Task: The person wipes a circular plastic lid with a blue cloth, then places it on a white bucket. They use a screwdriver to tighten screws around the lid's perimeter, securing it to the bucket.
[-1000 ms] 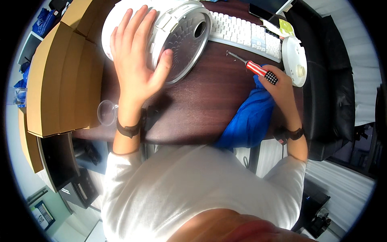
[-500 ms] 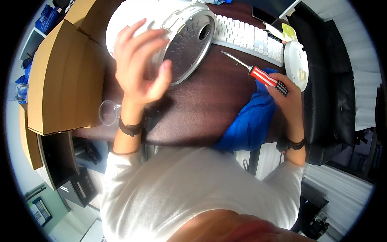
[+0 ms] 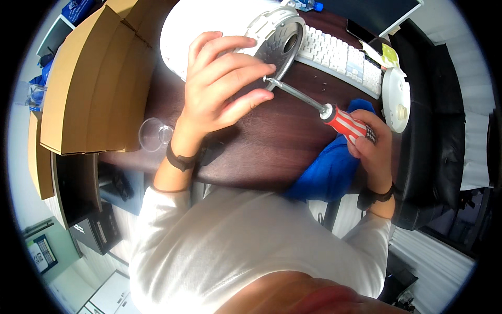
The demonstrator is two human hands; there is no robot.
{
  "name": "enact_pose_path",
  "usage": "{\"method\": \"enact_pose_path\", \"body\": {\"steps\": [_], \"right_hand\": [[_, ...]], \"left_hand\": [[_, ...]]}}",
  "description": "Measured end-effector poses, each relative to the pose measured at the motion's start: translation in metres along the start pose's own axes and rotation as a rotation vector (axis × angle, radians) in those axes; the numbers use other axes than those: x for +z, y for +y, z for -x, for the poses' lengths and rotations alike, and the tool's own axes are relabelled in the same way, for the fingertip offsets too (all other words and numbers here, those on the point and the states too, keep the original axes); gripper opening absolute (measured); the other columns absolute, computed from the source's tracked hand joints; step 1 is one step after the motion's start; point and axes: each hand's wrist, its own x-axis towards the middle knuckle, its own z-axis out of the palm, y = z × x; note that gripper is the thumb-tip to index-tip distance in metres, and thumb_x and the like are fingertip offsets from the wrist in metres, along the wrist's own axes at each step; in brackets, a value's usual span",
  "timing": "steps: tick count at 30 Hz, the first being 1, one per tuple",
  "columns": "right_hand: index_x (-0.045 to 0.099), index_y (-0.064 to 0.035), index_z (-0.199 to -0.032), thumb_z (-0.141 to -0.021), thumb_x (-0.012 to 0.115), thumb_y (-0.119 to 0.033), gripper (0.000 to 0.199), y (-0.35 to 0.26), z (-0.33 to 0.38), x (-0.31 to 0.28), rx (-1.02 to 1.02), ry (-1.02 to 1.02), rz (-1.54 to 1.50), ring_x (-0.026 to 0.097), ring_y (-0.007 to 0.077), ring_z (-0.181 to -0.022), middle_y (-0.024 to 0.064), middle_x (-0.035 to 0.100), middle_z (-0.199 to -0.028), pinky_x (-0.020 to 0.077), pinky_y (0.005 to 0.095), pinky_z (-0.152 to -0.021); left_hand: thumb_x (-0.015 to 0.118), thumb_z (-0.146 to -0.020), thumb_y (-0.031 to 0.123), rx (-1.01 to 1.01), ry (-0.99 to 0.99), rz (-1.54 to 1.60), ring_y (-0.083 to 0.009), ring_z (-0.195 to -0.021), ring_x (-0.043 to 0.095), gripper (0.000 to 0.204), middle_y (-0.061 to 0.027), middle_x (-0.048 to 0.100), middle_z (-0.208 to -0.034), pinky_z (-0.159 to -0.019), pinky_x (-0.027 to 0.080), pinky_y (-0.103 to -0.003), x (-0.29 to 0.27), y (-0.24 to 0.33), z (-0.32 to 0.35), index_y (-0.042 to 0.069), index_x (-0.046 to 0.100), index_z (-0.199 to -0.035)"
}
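Nearest, right hand (image 3: 372,152) wrapped shut round the red-and-white striped handle of a screwdriver (image 3: 334,116): stiff, light, best gripped at that ribbed handle. Further out, steel tip meeting the grey underside of a white round appliance (image 3: 230,36) tipped on its side on the dark tabletop (image 3: 272,141) (probably bulky, smooth-shelled, apt to roll). Left hand (image 3: 222,83) spread open, steadying its rim.

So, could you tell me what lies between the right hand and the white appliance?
In the head view, the screwdriver spans it: the right hand grips its red handle, and its shaft crosses bare desk to the white appliance.
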Motion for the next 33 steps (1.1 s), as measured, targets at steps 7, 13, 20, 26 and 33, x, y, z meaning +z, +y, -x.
{"method": "enact_pose_path", "body": {"steps": [7,13,20,26,33], "right_hand": [[0.061,0.0030,-0.115,-0.076,0.067,-0.011,0.042,0.001,-0.003,0.004,0.022,-0.013,-0.014,0.053,0.0038,-0.060,0.0045,0.063,-0.087,0.0402,0.0179,-0.051],[0.062,0.0023,-0.114,-0.078,0.065,-0.013,0.040,0.004,-0.004,0.004,-0.030,0.003,0.070,0.054,0.0044,-0.063,0.0048,0.064,-0.090,0.0428,0.0183,-0.056],[0.063,0.0018,-0.113,-0.079,0.067,-0.020,0.041,0.002,-0.004,0.008,-0.045,-0.009,0.117,0.055,0.0054,-0.065,0.0077,0.066,-0.096,0.0449,0.0187,-0.060],[0.063,0.0021,-0.113,-0.079,0.068,-0.019,0.040,0.007,-0.007,0.007,-0.086,-0.026,0.096,0.055,0.0052,-0.064,0.0073,0.065,-0.096,0.0442,0.0188,-0.058],[0.063,0.0025,-0.113,-0.077,0.068,-0.020,0.042,0.013,-0.007,0.004,-0.088,0.002,0.077,0.056,0.0069,-0.069,0.0074,0.065,-0.097,0.0456,0.0201,-0.064]], "left_hand": [[0.075,-0.078,0.021,-0.006,0.005,0.053,-0.0296,-0.104,0.064,0.020,-0.0061,0.071,-0.085,-0.096,0.040,-0.049,-0.001,-0.002,0.002,0.004,0.073,-0.090],[0.073,-0.077,0.009,-0.074,0.055,0.109,-0.0298,-0.102,0.066,0.015,-0.0070,0.073,-0.087,-0.097,0.041,-0.049,-0.002,-0.001,0.002,0.003,0.072,-0.090],[0.070,-0.076,0.005,-0.069,0.081,0.127,-0.0295,-0.101,0.067,0.014,-0.0077,0.073,-0.090,-0.098,0.041,-0.048,-0.001,-0.003,0.002,0.003,0.072,-0.090],[0.069,-0.076,0.007,-0.083,0.030,0.070,-0.0280,-0.103,0.066,0.013,-0.0061,0.073,-0.090,-0.100,0.040,-0.047,-0.001,0.002,0.001,0.006,0.072,-0.089],[0.066,-0.077,0.008,-0.100,0.030,0.042,-0.0280,-0.104,0.065,0.006,-0.0053,0.073,-0.088,-0.101,0.039,-0.048,0.000,0.005,0.001,0.007,0.069,-0.083]]}}
